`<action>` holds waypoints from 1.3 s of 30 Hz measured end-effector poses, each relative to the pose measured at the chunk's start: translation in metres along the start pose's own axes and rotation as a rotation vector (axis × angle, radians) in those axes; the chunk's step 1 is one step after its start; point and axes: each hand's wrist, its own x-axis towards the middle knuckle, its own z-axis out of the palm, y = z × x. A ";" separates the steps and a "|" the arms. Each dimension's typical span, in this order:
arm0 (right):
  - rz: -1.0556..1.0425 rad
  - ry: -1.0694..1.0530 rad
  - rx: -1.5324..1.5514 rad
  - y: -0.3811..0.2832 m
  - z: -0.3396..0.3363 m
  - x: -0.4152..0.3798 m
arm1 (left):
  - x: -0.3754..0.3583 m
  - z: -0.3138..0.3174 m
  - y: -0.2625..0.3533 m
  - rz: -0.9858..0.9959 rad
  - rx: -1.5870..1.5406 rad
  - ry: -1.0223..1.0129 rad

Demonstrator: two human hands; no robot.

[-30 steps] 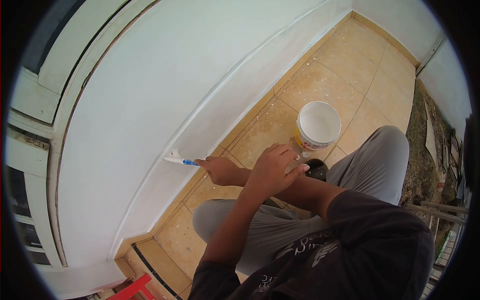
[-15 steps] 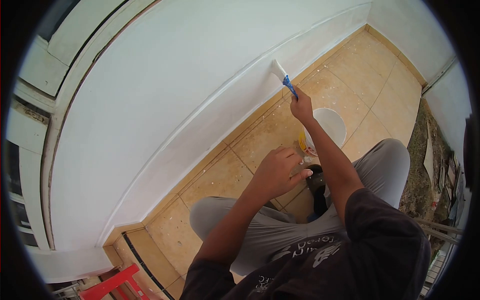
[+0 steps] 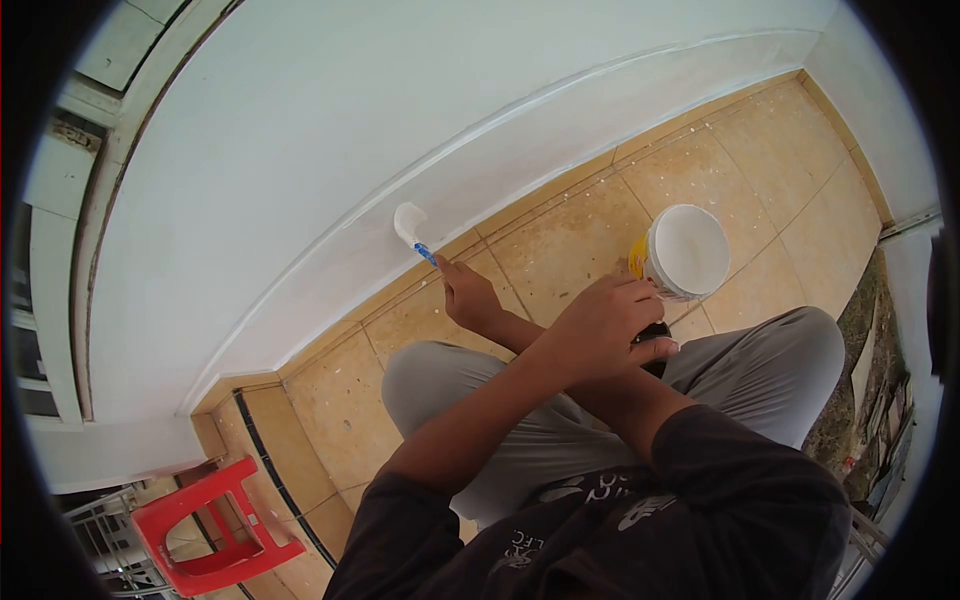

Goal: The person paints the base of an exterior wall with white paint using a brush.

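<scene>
My right hand (image 3: 468, 297) grips a paintbrush (image 3: 424, 251) by its blue handle. The brush's white bristles lie against the lower band of the white wall (image 3: 350, 250), just above the tan skirting tiles. My right forearm passes beneath my left one. Held in the air over my lap, my left hand (image 3: 615, 325) is empty, its fingers loosely bent and the thumb apart. Just beyond its fingertips stands a white bucket (image 3: 655, 268) with a yellow label. Part of a dark shoe (image 3: 655, 335) shows behind that hand.
Tan floor tiles (image 3: 560, 250) speckled with white drops run along the wall. At lower left, a red plastic stool (image 3: 215, 575) stands beyond a black-edged step (image 3: 275, 470). Rough ground with debris (image 3: 860, 400) borders the tiles on the right.
My right hand has carried the brush left along the lower wall, and its forearm now crosses under my left one. The view has shifted, bringing more of the red stool into sight.
</scene>
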 end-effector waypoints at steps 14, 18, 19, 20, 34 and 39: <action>-0.095 0.143 -0.083 0.089 -0.085 0.029 | -0.009 -0.006 -0.009 -0.110 0.046 -0.036; -0.020 0.312 -0.162 0.129 -0.139 0.029 | -0.010 -0.007 -0.005 -0.026 0.042 0.035; 0.019 0.349 -0.169 0.134 -0.148 0.027 | -0.010 -0.007 -0.004 -0.017 0.041 0.043; 0.035 0.385 -0.185 0.137 -0.151 0.023 | -0.010 -0.007 -0.004 -0.008 0.039 0.051; -0.003 0.077 -0.105 0.068 0.006 -0.008 | -0.005 0.000 -0.005 -0.029 0.029 -0.044; -0.156 -0.338 -0.195 0.037 0.025 -0.002 | -0.005 0.004 -0.009 -0.058 -0.002 -0.036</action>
